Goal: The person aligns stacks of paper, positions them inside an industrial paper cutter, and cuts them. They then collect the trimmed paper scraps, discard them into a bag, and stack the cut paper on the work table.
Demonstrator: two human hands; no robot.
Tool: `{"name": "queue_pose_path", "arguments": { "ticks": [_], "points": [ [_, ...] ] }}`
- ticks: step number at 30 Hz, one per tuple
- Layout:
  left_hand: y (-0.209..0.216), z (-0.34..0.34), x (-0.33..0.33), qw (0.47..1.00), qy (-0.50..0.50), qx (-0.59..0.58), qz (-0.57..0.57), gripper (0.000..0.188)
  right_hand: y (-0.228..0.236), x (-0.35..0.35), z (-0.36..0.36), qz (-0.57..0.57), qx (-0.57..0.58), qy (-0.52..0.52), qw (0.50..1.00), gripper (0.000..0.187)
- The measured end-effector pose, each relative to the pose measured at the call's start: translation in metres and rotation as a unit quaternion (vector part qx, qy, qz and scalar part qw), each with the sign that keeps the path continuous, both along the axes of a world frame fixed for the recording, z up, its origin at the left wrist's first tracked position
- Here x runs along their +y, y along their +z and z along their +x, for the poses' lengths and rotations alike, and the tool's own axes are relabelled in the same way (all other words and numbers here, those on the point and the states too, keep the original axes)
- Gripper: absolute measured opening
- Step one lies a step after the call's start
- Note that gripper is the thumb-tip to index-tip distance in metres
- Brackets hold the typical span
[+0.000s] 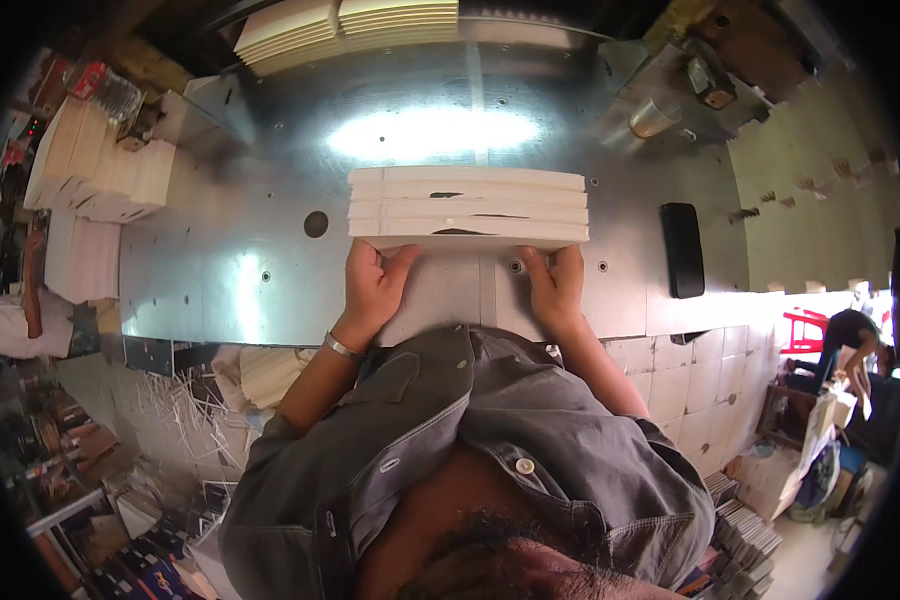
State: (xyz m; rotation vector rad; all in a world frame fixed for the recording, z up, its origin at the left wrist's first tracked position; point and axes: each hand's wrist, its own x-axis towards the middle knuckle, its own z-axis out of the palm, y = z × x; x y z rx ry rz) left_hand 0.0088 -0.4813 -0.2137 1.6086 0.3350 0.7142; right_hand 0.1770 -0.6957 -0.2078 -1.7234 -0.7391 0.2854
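Note:
Both my hands grip a thick stack of white paper blocks at its near edge, over the shiny metal table. My left hand, with a metal bracelet at the wrist, closes on the stack's left near corner, thumb on the near side. On the right near corner my right hand does the same. Most of the fingers are hidden beneath or behind the paper. Several layers show in the stack, with dark marks along their edges. Whether the stack rests on the metal or is lifted slightly, I cannot tell.
A black phone lies on the metal table at right. Paper piles stand left and on the far shelf. A clear cup is at the far right. Paper strips litter the left floor. Other people are at both sides.

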Motion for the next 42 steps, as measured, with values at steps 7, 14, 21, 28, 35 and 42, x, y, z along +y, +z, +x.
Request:
{"name": "queue_pose_path", "arguments": {
  "ticks": [7, 14, 21, 28, 35, 42],
  "points": [
    [-0.001, 0.007, 0.016, 0.999, -0.015, -0.021, -0.037, 0.064, -0.005, 0.009, 0.014, 0.108, 0.048, -0.01, 0.993, 0.057],
    [-0.006, 0.016, 0.019, 0.988, -0.081, -0.027, -0.125, 0.064, 0.005, 0.016, 0.025, 0.147, 0.203, 0.073, 0.965, 0.057],
    [0.004, 0.027, 0.018, 0.997, 0.005, -0.075, 0.012, 0.06, 0.004, 0.021, 0.024, 0.17, 0.15, 0.067, 0.972, 0.048],
    [0.004, 0.02, 0.014, 0.997, 0.02, -0.078, 0.002, 0.051, -0.018, 0.018, 0.02, 0.193, 0.139, 0.07, 0.969, 0.05],
    [0.012, 0.013, 0.012, 0.996, -0.007, -0.084, -0.003, 0.046, -0.033, 0.01, 0.021, 0.174, 0.152, 0.079, 0.97, 0.062],
    [0.007, 0.011, 0.013, 0.994, -0.005, -0.097, -0.057, 0.038, -0.031, 0.012, 0.019, 0.163, 0.163, 0.079, 0.97, 0.06]
  ]
}}
